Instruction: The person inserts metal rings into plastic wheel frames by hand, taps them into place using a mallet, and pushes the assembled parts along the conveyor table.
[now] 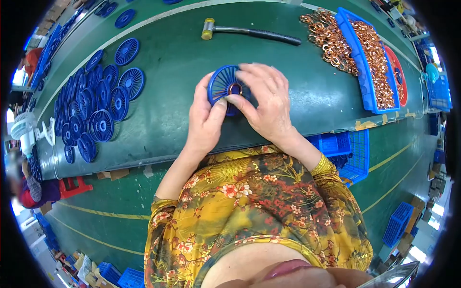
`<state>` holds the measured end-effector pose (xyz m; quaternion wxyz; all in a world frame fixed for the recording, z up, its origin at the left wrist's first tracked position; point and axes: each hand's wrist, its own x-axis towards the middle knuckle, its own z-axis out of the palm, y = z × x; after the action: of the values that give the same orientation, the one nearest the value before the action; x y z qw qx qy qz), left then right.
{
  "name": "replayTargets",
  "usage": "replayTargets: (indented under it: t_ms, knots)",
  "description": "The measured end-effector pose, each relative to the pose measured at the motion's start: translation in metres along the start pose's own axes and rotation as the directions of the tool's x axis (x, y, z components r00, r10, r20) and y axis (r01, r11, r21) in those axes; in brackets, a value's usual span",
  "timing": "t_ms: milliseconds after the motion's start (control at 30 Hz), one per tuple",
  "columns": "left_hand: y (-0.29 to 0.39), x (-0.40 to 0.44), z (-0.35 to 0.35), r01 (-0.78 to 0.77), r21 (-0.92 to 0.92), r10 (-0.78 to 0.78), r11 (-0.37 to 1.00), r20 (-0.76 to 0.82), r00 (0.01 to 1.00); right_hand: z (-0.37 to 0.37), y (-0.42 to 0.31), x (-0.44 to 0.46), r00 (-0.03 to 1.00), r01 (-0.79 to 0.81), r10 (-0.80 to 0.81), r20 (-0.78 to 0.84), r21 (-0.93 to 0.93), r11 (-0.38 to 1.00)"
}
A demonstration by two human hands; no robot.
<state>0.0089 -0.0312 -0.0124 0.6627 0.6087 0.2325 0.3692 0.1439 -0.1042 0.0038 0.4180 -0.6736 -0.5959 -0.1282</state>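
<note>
Glossy tabletop (182, 62); left hand (204, 115) holds a spoked wheel (221, 82), right hand (267, 98) touching it.

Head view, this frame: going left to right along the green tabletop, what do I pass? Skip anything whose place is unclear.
Group of blue spoked wheels → left hand → held blue wheel → right hand → loose copper-coloured rings → blue tray → red container.

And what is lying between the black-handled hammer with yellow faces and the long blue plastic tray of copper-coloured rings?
Between the hammer and the tray lies a loose heap of copper-coloured rings, as the head view shows.
</note>
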Motion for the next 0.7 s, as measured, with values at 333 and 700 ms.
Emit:
replayTargets:
  t_ms: [333,700]
  knots:
    - [0.007,-0.01,-0.003,0.279,-0.231,-0.238,0.932,0.191,0.952,-0.03,0.03,0.002,0.88,-0.028,-0.229,0.417,0.526,0.85]
    - [0.002,-0.014,0.0,-0.349,0.395,0.25,0.85,0.281,0.927,-0.036,0.032,-0.005,0.855,-0.396,0.001,0.519,0.651,0.647]
